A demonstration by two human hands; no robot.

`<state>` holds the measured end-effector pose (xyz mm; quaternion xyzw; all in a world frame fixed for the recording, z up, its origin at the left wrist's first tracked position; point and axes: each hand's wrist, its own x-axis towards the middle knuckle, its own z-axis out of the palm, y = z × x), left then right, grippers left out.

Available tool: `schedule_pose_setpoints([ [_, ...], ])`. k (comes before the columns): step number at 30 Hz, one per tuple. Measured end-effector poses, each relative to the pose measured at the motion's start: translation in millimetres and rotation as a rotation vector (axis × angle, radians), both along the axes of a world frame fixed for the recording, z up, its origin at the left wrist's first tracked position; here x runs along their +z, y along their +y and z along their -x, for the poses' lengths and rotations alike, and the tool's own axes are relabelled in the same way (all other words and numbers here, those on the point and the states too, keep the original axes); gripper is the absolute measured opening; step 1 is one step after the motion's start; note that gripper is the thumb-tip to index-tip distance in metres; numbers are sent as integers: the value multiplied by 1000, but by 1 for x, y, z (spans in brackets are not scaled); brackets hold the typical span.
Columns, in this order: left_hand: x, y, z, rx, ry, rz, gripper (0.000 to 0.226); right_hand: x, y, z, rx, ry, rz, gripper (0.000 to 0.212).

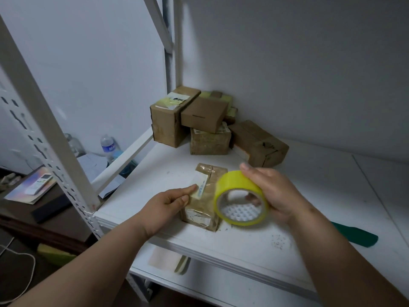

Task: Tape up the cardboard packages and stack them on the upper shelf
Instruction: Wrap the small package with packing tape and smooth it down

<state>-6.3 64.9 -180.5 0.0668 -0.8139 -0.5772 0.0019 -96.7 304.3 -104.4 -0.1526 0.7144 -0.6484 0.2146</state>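
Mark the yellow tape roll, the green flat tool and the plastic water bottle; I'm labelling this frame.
yellow tape roll (232, 180), head view, outer band.
green flat tool (358, 237), head view, blade middle.
plastic water bottle (108, 147), head view, label.

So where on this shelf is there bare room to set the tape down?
Bare shelf lies right of the right hand, between the rear package and the green tool. The back-left corner is crowded with stacked packages.
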Motion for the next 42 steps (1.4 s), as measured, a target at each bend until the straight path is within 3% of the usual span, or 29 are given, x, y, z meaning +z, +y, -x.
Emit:
schedule_pose_setpoints([
  [6, 8, 11, 2, 41, -23, -36, 30, -20, 38, 6, -33, -78, -64, 26],
  [9, 2, 13, 3, 57, 88, 267, 33, -23, 39, 4, -34, -36, -79, 27],
  [12, -8, 18, -1, 82, 446, 716, 38, -23, 38, 5, -45, -7, -93, 27],
  [15, -12, 27, -7, -2, 591, 890, 38, -23, 37, 5, -46, -9, -117, 27],
  [21, -15, 27, -18, -61, 435, 994, 47, -28, 36, 5, -18, -35, -169, 30],
  [31, 17, 45, -6, -74, 351, 1147, 55, -25, 33, 2, 3, -2, -227, 30],
  [35, 11, 65, -5, 6, 285, 1050, 74, -27, 32, 2, 0, 21, -223, 31],
  [42, -6, 62, -5, 54, 327, 803, 70, -31, 37, 0, -17, -51, -81, 24],
])
